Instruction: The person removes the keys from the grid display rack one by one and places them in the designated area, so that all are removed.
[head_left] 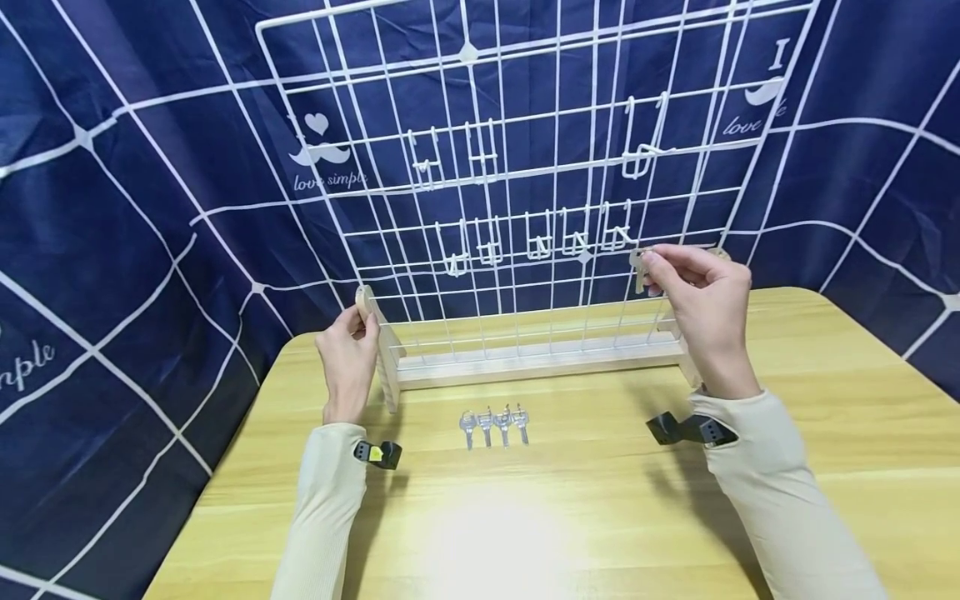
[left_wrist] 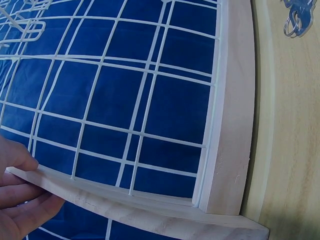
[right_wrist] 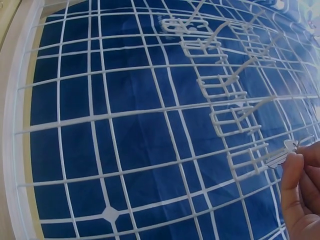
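Note:
A white wire grid panel [head_left: 525,167] stands upright in a wooden base [head_left: 525,362] on the table. Several white hooks [head_left: 540,242] hang on it. My left hand [head_left: 348,358] grips the base's left wooden upright [left_wrist: 100,197], fingers [left_wrist: 20,200] curled round its edge. My right hand [head_left: 693,287] pinches a silver key [head_left: 640,267] and holds it at the rightmost hook of the lower row [right_wrist: 247,160]; in the right wrist view the key [right_wrist: 280,156] touches that hook. Several more keys [head_left: 495,427] lie in a row on the table in front of the base.
The yellow wooden table [head_left: 600,517] carries the rack near its far edge. A dark blue cloth with white lines [head_left: 112,208] hangs behind and on both sides. Key rings [left_wrist: 295,22] show at the top right of the left wrist view.

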